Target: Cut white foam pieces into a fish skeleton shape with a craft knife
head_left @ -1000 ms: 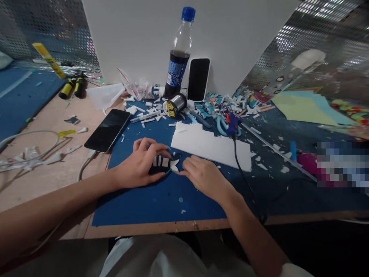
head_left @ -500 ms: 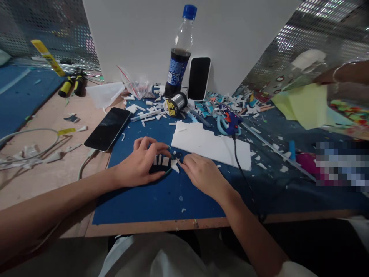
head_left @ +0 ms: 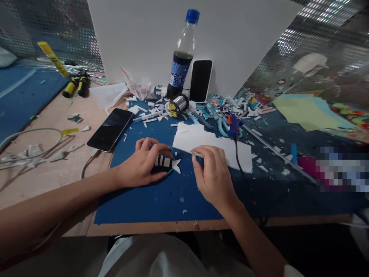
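My left hand rests on the blue mat, thumb and fingers closed around a small black piece with white stripes. Part of that piece is hidden beneath the palm. A white fish-tail cutout sticks out at its right end, by my fingertips. To the right, my right hand is raised a little with thumb and forefinger pinched together; a pale bit shows at the tips, too small to name. Just behind that hand lies a white foam-like sheet with a stepped edge.
Behind stand a cola bottle, a leaning phone and a wire spool. White and blue scraps litter the back. A black phone lies left; a dark cable and yellow paper lie right.
My right hand has moved right and up, away from the tail cutout, which now shows fully. My left hand has stayed put. Another person's arm has left the yellow paper at the right.
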Available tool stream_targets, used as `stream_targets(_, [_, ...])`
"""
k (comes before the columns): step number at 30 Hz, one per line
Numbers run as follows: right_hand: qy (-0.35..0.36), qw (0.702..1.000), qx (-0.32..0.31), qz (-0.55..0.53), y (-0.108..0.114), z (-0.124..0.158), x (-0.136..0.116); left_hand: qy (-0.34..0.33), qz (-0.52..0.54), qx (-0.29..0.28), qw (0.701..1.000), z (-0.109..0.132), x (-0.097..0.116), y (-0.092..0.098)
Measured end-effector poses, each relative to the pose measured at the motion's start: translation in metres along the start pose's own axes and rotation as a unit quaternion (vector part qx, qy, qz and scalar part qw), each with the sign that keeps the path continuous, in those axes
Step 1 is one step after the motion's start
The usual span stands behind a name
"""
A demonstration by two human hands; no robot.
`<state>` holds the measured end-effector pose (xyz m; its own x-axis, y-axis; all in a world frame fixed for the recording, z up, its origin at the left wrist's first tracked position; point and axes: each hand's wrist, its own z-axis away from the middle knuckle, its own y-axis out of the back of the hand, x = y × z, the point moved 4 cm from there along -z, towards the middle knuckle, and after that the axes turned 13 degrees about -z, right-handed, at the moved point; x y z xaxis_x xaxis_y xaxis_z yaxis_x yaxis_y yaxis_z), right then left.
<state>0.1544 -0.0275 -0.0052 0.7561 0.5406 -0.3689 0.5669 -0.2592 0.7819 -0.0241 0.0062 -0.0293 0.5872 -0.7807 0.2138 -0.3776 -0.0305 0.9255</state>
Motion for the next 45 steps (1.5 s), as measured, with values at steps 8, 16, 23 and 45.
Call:
stream_targets(8, [-0.015,0.992,-0.097,-0.079,-0.016,0.031,-0.031,-0.007,-0.007,0.013,1.000,0.000,0.000,-0.001])
stream_targets(16, [-0.009,0.986,-0.160,-0.054,-0.029,0.046,-0.044,-0.004,-0.008,0.011,1.000,0.000,0.000,-0.001])
stream_targets(23, [-0.033,0.981,-0.185,-0.049,-0.034,0.047,-0.040,-0.005,0.002,0.016,1.000,0.000,0.000,0.000])
stream_targets(45, [-0.060,0.977,-0.202,-0.045,-0.036,0.046,-0.039,0.016,-0.010,0.012,1.000,0.006,-0.005,0.003])
